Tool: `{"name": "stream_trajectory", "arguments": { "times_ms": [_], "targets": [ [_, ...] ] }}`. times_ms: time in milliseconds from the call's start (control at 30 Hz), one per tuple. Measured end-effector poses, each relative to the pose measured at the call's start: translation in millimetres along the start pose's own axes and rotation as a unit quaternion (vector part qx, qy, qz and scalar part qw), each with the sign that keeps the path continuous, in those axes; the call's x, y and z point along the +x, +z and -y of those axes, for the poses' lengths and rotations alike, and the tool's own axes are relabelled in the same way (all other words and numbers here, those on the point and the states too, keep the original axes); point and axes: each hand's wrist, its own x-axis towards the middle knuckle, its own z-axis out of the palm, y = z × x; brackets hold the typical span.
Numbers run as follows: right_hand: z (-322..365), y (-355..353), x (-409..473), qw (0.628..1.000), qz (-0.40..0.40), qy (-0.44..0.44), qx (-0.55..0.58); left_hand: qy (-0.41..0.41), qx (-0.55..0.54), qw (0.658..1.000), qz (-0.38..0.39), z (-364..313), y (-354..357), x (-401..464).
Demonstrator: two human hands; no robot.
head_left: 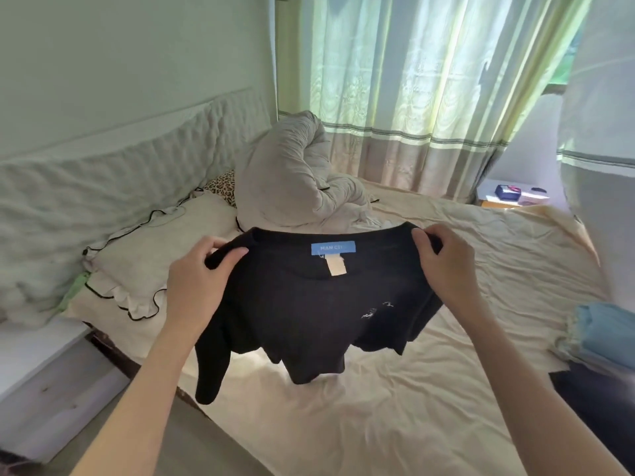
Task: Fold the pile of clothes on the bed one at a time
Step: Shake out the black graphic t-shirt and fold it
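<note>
Left hand and right hand each pinch black shirt shoulders, above bed.

Folded blue clothes cut by right edge

A shirt hangs above the bed, pillow left, quilt behind.

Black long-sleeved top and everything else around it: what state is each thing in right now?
Black long-sleeved top: held up by its shoulders above the bed, unfolded, hanging.
Left hand: grips the top's left shoulder.
Right hand: grips the right shoulder.
Grey quilt: bunched in a heap.
Cream bedsheet: spread, wrinkled.
Striped green curtains: drawn shut.
</note>
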Motion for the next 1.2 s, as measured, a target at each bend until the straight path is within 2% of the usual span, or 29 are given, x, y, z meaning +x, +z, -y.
{"name": "stream_trajectory", "arguments": {
  "times_ms": [133,267,400,567,700,833,1000,1067,1200],
  "targets": [
    [39,-24,-5,0.991,-0.112,-0.068,-0.018,0.037,-0.014,0.998,-0.044,-36,-37,17],
    [60,-37,4,0.973,-0.189,-0.128,-0.022,0.057,-0.052,0.996,-0.037,-53,-61,35],
    [56,-20,23,0.969,-0.195,-0.145,-0.053,0.046,-0.05,0.998,0.007,-40,-51,59],
    [8,41,60,0.984,-0.079,-0.108,-0.118,0.019,0.002,0.992,0.121,19,8,91],
    [-59,117,90,0.987,0.029,-0.069,-0.141,-0.03,0.081,0.975,0.204,103,82,108],
    [-136,209,120,0.982,0.145,0.007,-0.118,-0.084,0.145,0.964,0.205,185,165,117],
    [-221,324,157,0.968,0.207,0.106,-0.096,-0.106,0.177,0.962,0.179,273,261,138],
    [-254,360,147,0.952,0.254,0.129,-0.116,-0.117,0.191,0.951,0.214,305,288,125],
    [-304,395,84,0.923,0.338,0.093,-0.161,-0.171,0.221,0.908,0.311,364,315,56]
  ]
}}
